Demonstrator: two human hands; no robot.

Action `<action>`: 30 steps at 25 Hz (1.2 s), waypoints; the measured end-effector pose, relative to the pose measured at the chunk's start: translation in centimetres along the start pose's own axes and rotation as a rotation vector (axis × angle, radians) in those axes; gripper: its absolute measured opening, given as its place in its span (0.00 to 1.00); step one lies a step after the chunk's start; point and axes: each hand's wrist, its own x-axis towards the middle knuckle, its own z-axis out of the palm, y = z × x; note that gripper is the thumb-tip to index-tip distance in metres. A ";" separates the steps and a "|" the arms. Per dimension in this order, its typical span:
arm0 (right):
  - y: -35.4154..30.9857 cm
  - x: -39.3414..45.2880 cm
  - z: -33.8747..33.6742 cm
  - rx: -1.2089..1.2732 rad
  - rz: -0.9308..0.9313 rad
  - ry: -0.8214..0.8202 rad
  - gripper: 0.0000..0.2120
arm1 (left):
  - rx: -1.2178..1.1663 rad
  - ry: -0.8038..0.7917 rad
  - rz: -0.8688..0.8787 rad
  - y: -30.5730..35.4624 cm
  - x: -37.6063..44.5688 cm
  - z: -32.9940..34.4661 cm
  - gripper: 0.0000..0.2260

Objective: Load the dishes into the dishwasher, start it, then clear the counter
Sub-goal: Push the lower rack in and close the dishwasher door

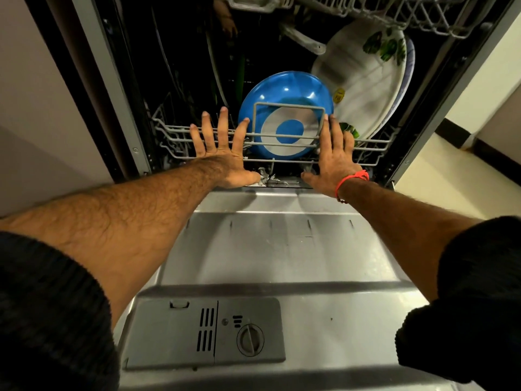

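Pale walls flanked the open dishwasher (pixel 135 114), door (pixel 282 249) down flat. Lower rack (pixel 180 142) sat nearly home, blue plate (pixel 284 91) and white floral plate (pixel 363 88) upright inside. Left hand (pixel 222 153) and right hand (pixel 335 159) lay flat on its front rail, fingers straight and spread. Even pressure from both palms looked best, to avoid skewing.

Grey wire upper rack (pixel 394 12) cut off by top edge; its contents can't be identified. Blue round plate (pixel 284 91) lower rim hidden behind grey wire lower rack (pixel 174 136) front bars. White leaf-patterned plate (pixel 363 80) blurred, partly hidden behind the blue one; another plate behind it shows only a rim. Dark tub interior far left: items unreadable. Steel dishwasher door (pixel 282 249) cut off at near edge.
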 end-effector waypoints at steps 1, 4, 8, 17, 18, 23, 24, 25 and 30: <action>0.0 0.0 0.1 -0.035 -0.010 0.011 0.59 | -0.008 -0.003 0.011 -0.1 -0.1 -0.2 0.54; -0.1 0.0 -0.1 -0.055 -0.002 -0.033 0.59 | -0.069 -0.055 0.049 -0.5 -0.4 -0.9 0.53; -0.8 -1.2 -1.2 0.029 0.030 -0.084 0.58 | -0.181 0.051 0.145 -1.9 -2.0 -1.2 0.50; 0.7 -17.8 2.8 0.130 -0.012 0.051 0.44 | -0.112 0.524 0.378 -4.5 -18.1 6.0 0.34; -0.1 -20.0 2.7 0.169 0.010 0.027 0.43 | -0.173 0.480 0.365 -3.8 -20.5 6.5 0.32; -3.7 -32.6 1.2 0.278 -0.031 -0.065 0.41 | -0.322 0.282 0.384 -1.0 -33.5 8.3 0.30; -4.3 -34.6 1.0 0.287 -0.072 -0.048 0.40 | -0.325 0.257 0.409 -0.8 -35.7 7.9 0.31; -4.6 -36.4 1.2 0.282 -0.122 -0.058 0.39 | -0.318 0.229 0.416 -0.5 -37.6 7.7 0.32; -3.9 -41.0 3.3 0.179 -0.230 -0.130 0.37 | -0.069 0.056 0.602 -1.5 -44.5 7.5 0.40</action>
